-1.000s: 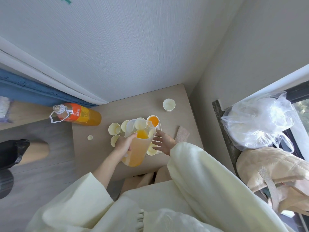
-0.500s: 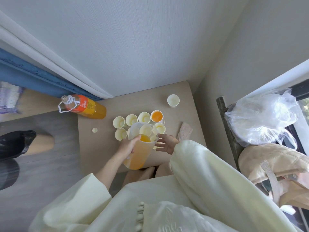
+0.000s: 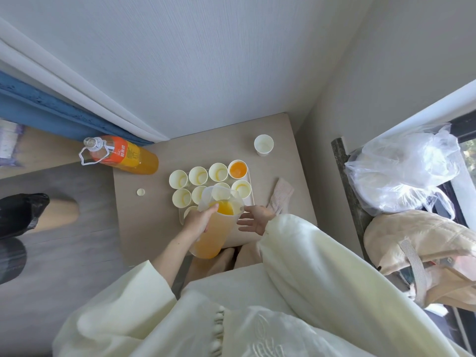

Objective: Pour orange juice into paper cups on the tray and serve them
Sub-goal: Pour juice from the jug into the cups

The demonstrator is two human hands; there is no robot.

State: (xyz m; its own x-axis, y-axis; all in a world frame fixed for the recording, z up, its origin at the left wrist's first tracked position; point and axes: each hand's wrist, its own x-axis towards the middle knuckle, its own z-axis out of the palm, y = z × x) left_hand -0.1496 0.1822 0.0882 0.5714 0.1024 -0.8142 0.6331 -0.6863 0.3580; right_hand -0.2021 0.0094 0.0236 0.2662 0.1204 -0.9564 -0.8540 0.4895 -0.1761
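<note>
Left hand point(image 3: 199, 219) is clamped round the upper body of a translucent jug point(image 3: 215, 228) of orange juice, held raised over the near (6 o'clock) edge of the tray point(image 3: 251, 188). Grip sits high, near the rim, prob. for tilt control; spout end points toward 12 o'clock, over the cups. No stream visible, so pour appears paused or not yet begun for the next cup.

Right hand point(image 3: 255, 219) is empty, fingers spread apart, at approx. 3 o'clock of the jug, just beside the tray's near-right corner. Likely positioned to steady the tray or a cup; contact w/ the tray cannot be confirmed.

Paper cups stand in two rows on the tray. One filled cup point(image 3: 237, 169) at the back-right; the others look empty, incl. the cup point(image 3: 241, 188) directly in front of it. One more cup is partly hidden behind the jug. A spare cup point(image 3: 263, 144) stands off the tray at 1 o'clock.

Juice bottle point(image 3: 121, 155) stands at 10 o'clock of the tray, uncapped; its cap point(image 3: 140, 192) lies on the table point(image 3: 144, 228) at 9 o'clock. A cloth point(image 3: 282, 194) lies at 3 o'clock, handy for spills.

Assessment: early stage, one cup filled, serving not started.
</note>
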